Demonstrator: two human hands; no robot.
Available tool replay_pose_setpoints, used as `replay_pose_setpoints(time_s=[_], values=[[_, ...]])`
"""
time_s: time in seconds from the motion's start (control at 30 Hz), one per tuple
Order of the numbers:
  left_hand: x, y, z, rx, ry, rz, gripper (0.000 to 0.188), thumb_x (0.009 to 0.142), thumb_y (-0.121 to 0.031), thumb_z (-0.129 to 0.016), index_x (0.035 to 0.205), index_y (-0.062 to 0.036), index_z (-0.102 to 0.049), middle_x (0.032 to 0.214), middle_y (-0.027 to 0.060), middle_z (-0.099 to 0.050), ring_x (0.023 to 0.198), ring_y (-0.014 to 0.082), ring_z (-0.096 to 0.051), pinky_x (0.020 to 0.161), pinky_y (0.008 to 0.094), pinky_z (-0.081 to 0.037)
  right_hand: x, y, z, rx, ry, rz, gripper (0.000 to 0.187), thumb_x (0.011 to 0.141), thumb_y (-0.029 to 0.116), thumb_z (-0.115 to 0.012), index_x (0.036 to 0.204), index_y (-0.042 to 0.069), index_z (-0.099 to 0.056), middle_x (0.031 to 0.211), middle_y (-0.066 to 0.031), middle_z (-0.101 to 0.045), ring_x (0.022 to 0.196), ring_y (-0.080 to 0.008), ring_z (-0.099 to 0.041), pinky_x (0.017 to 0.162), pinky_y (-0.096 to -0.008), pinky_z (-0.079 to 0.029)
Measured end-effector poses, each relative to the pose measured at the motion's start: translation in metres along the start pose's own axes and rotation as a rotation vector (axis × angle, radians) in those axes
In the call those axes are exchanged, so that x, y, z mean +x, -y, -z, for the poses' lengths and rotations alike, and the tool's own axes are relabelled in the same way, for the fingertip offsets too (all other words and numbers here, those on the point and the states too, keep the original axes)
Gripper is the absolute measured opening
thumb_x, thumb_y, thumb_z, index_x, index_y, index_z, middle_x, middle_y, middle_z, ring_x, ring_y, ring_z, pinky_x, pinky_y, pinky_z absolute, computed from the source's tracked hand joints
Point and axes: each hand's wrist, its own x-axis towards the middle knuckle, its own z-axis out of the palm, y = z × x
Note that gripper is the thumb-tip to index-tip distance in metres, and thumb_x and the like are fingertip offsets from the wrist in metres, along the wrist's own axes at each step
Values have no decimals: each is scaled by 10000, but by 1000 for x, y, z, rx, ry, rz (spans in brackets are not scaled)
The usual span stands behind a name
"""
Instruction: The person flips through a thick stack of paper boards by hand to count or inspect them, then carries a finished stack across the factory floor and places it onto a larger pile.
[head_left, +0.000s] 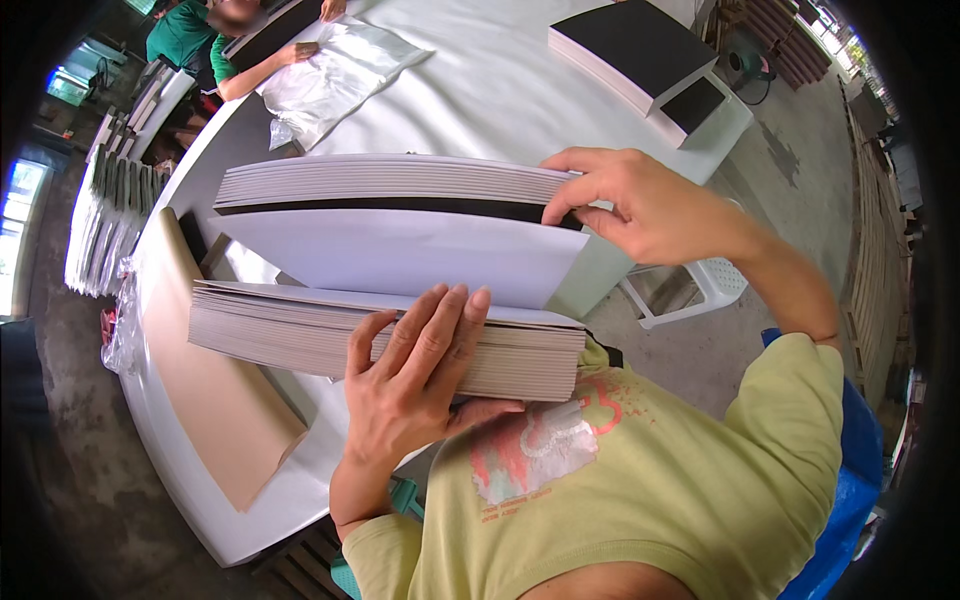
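A thick stack of stiff grey-edged boards (520,360) stands close against my body, its layered edges facing up. My left hand (410,365) grips it, fingers laid over the top edges and thumb along the near side. Farther off, a second bundle of boards (390,185) has a black face along its near side. My right hand (635,200) pinches this bundle's right corner, fingers over the edge and thumb beside the black face. Between the two stacks a white-faced board (430,250) leans in the gap. The bottoms of both stacks are hidden.
A white-covered table (480,110) carries a black-topped stack (635,50) at far right and brown paper (215,370) at left. Across it, a person in green (185,40) handles a clear plastic bag (340,75). A white plastic stool (700,290) stands right.
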Motion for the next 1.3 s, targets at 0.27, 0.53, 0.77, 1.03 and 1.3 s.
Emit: replay_pose_setpoints(time_s=[0.27,0.53,0.77,1.03,1.3], values=[[-4,-5,-8,49,-116,-53,699,745,-695,-515,1191,-172,-642,1202,15,-582,1111,171,-556,864,352,-392,-3,-30,-13,-290,-80,291,417,697,-5,-538,1072,97,-689,1330,-212,-397,1164,-326,-465,670,-319,-516],[-1,-6,-7,19,-79,-23,700,733,-700,-531,1198,-187,-637,1250,30,-567,1125,173,-558,890,355,-390,-6,-12,2,-88,114,177,571,735,467,-716,1118,49,-660,1353,-271,-350,1225,-368,-403,874,-371,-438],[-2,-6,-7,47,-75,-19,705,737,-715,-510,1221,-215,-622,1248,32,-571,1129,162,-567,941,378,-369,-3,-17,3,-124,113,210,572,720,483,-742,1103,64,-672,1360,-288,-348,1255,-395,-374,1016,-402,-358],[-4,-6,-8,39,-89,-17,702,737,-712,-513,1223,-217,-620,1245,40,-571,1130,173,-569,929,376,-386,-10,-5,-1,-102,11,76,268,822,163,-614,1068,84,-686,1278,-217,-483,1095,-327,-533,868,-358,-465],[-3,-6,-7,13,-84,-15,707,737,-709,-514,1223,-206,-619,1238,51,-571,1135,178,-564,948,385,-380,-6,-28,-23,-203,-203,301,352,811,109,-586,1156,135,-648,1290,-218,-478,1043,-330,-569,901,-371,-452]])
